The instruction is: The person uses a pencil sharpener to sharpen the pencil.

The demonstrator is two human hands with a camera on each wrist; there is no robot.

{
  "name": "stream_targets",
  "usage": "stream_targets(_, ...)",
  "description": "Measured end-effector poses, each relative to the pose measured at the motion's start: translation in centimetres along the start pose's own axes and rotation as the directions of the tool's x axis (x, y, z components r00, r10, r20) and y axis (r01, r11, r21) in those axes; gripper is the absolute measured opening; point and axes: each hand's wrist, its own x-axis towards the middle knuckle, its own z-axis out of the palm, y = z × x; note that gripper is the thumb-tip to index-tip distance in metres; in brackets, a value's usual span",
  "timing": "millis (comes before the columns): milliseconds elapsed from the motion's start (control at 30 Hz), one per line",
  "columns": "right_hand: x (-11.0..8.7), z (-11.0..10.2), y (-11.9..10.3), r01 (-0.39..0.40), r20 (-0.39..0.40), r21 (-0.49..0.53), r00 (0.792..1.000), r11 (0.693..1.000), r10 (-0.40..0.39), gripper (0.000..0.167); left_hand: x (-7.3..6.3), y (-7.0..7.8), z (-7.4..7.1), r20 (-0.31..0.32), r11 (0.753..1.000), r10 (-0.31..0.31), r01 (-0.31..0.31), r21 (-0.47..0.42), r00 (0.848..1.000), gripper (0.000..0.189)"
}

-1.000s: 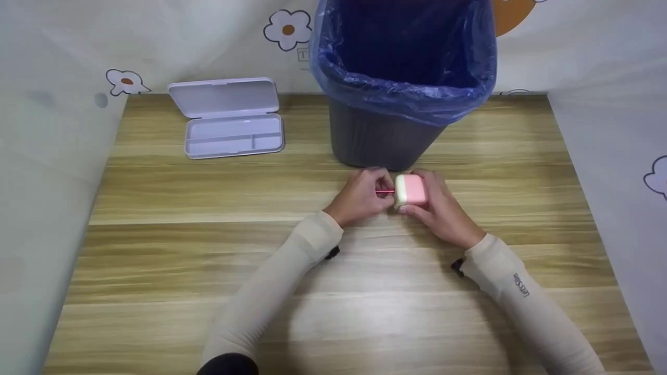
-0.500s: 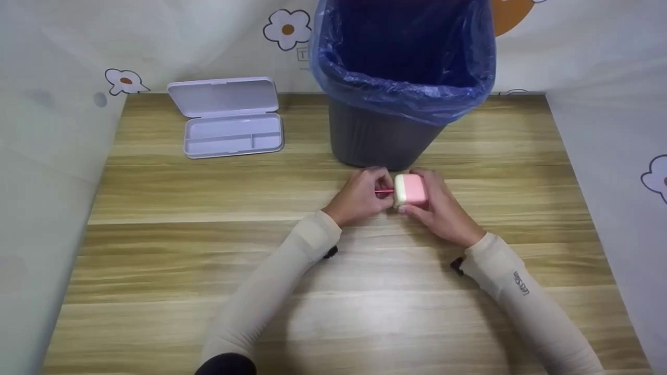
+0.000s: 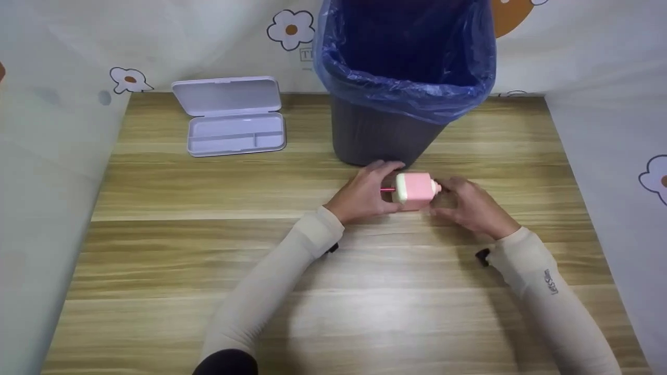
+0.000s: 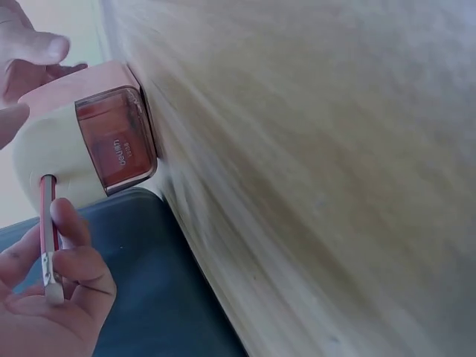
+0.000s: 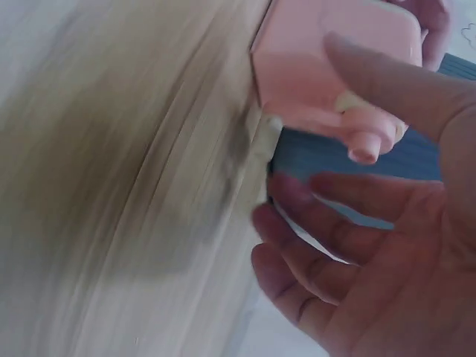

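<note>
A pink and cream pencil sharpener (image 3: 417, 187) lies between the two hands, its clear shavings window (image 4: 119, 141) facing the table in the left wrist view. From the hole in its cream face sticks a slim red pencil (image 4: 48, 230). My left hand (image 3: 359, 192) spreads round that end: the thumb overlaps the cream face, while the fingers lie loosely bent beside the pencil, apart from the thumb. At the opposite end a small pink crank knob (image 5: 364, 145) juts out. Around it my right hand (image 3: 474, 208) stands with thumb and fingers apart, nothing between them.
Right behind the hands stands a dark grey bin (image 3: 375, 135) lined with a blue plastic bag (image 3: 406, 96). An open lilac pencil case (image 3: 237, 135) with bare compartments lies at the back left. Pale flowered sheeting (image 3: 229, 41) borders the wooden table (image 3: 156, 260).
My right hand has let go of the sharpener's body and moved right to its crank end. The left fingers have loosened from the pencil and spread round the cream end.
</note>
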Motion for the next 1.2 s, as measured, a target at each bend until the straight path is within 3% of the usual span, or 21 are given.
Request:
stream_targets(167,-0.1,0.5,0.4,-0.011,-0.01,-0.055,1.0,0.998,0.01,0.014,0.4,0.4,0.4,0.022,1.0,-0.012,0.012,0.019,1.0,0.081)
stream_targets(300,-0.2,1.1,0.3,0.017,-0.024,-0.077,1.0,0.997,-0.018,0.006,1.0,1.0,0.9,0.023,0.995,-0.014,0.012,0.098,1.0,0.079)
stream_targets(467,-0.2,1.5,0.3,0.048,-0.057,-0.091,0.997,0.995,-0.054,0.006,1.7,1.5,1.5,0.002,0.967,0.019,-0.019,0.255,1.0,0.072)
stream_targets(533,-0.2,1.7,0.3,0.064,-0.066,-0.094,0.995,0.994,-0.071,0.005,2.0,1.6,1.6,0.008,0.973,0.031,-0.032,0.228,0.999,0.068)
stream_targets(700,-0.2,1.7,0.5,0.09,-0.063,-0.106,0.993,0.99,-0.097,0.004,2.3,1.5,1.8,0.032,0.996,0.057,-0.059,0.065,0.998,0.058)
stream_targets(867,-0.2,1.7,0.4,0.11,-0.062,-0.117,0.991,0.987,-0.118,0.004,2.6,1.6,1.8,0.043,0.998,0.053,-0.054,0.013,0.998,0.054)
stream_targets(1033,-0.1,1.9,0.4,0.111,-0.079,-0.126,0.989,0.986,-0.121,0.005,2.7,1.5,1.8,0.042,0.998,0.067,-0.067,0.004,0.997,0.047)
stream_targets(1200,0.1,2.3,0.4,0.116,-0.122,-0.14,0.983,0.983,-0.134,0.009,2.7,1.7,1.8,0.057,0.995,0.07,-0.074,0.067,0.996,0.044)
